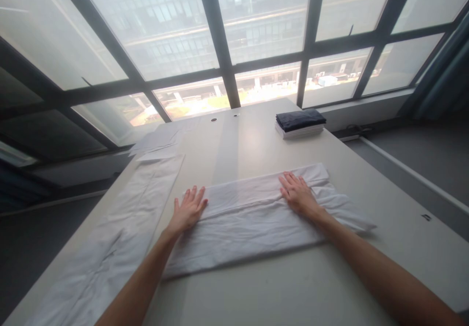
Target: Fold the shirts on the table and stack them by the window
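Note:
A white garment (252, 223), partly folded into a long strip, lies crosswise on the white table (278, 287). A fold runs along its length, and the right end is loose and creased. My left hand (188, 209) rests flat on its left end with the fingers spread. On the upper right part lies my right hand (298, 194), palm down and fingers stretched out. Neither hand grips the cloth. The exact kind of garment cannot be made out.
To the left, more white cloth (135, 204) is spread along the table's edge. White sheets (161, 140) lie at the far left corner. A folded dark cloth (300, 119) tops a white folded stack (300, 131) at the far right. Windows (264, 28) stand behind the table.

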The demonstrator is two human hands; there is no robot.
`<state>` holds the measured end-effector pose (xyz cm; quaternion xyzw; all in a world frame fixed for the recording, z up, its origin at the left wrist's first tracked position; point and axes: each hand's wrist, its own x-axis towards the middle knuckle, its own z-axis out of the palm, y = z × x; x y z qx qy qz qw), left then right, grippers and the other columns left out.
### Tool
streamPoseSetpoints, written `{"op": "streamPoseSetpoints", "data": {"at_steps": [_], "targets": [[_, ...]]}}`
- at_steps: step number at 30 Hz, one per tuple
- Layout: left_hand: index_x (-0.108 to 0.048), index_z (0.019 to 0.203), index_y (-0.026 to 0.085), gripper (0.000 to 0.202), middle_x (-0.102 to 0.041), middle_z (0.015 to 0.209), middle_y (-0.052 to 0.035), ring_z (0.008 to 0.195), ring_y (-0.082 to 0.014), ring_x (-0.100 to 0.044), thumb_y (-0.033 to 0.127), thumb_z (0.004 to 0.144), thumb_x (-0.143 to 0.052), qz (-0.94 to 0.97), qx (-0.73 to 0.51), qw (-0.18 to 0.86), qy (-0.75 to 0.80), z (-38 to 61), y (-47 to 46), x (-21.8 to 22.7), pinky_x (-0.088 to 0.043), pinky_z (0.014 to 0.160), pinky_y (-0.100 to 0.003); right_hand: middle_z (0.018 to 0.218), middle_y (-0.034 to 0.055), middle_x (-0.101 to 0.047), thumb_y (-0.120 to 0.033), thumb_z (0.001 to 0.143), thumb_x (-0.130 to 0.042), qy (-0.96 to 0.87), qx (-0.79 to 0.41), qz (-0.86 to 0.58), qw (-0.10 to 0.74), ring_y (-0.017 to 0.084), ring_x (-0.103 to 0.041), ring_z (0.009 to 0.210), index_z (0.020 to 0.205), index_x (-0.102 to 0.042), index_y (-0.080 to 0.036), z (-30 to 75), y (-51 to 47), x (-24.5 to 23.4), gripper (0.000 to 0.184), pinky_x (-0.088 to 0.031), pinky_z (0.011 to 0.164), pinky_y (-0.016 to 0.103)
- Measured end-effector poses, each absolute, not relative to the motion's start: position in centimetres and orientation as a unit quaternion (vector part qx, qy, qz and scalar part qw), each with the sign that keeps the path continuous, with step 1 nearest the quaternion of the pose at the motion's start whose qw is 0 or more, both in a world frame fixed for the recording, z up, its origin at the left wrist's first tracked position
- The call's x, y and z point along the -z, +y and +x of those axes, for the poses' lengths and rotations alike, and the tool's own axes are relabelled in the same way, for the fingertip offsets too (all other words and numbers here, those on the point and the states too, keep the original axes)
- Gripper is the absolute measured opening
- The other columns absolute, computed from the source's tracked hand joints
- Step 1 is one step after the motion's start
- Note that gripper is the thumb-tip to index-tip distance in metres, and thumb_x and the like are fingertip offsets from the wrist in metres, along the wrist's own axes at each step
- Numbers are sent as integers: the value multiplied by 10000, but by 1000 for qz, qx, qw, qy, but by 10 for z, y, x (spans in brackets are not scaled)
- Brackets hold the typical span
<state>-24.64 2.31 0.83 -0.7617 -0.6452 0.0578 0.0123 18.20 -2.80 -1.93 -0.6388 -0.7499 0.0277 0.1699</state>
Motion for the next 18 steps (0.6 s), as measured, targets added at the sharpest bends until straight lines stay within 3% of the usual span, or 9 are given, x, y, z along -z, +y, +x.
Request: {"op": "streamPoseSetpoints", "data": {"at_steps": [4,8,12,15,18], "targets": [[-320,1576,114,638,-243,1646,-200,1533,-378,-167,474,1060,-212,-776,-2,50,-629,-194,19,-25,-194,1162,-680,1589,152,-400,-305,1016,-402,-749,-32,-638,174,292,-333,1484,1483,-485,-167,181,-28,18,494,-240,1200,538],[-323,1571,147,590,-297,1637,-157,1532,-306,-214,444,1062,-290,-849,51,-7,-525,-102,4,-34,-250,1200,-548,1590,165,-392,-304,1018,-402,-749,-40,-637,177,294,-312,1494,1483,-481,-145,182,-28,17,498,-231,1201,548],[-332,1561,154,594,-310,1635,-144,1529,-304,-223,444,1045,-380,-899,71,-52,-429,-24,-12,-23,-250,1208,-543,1576,163,-418,-320,1030,-386,-749,-46,-632,195,299,-327,1487,1458,-511,-148,185,-28,19,477,-241,1198,553],[-370,1538,142,585,-324,1626,-153,1524,-320,-236,450,1042,-395,-910,67,-61,-405,2,-20,-10,-246,1205,-573,1518,170,-498,-361,1053,-321,-735,-71,-622,258,295,-390,1453,1407,-562,-138,185,-27,22,483,-275,1189,551],[-376,1537,138,560,-325,1626,-150,1524,-321,-235,424,1055,-370,-913,65,-56,-400,6,-22,1,-216,1215,-577,1394,172,-618,-400,1052,-297,-691,-105,-604,382,270,-517,1355,1344,-616,-135,188,-24,19,507,-360,1161,496]]}}
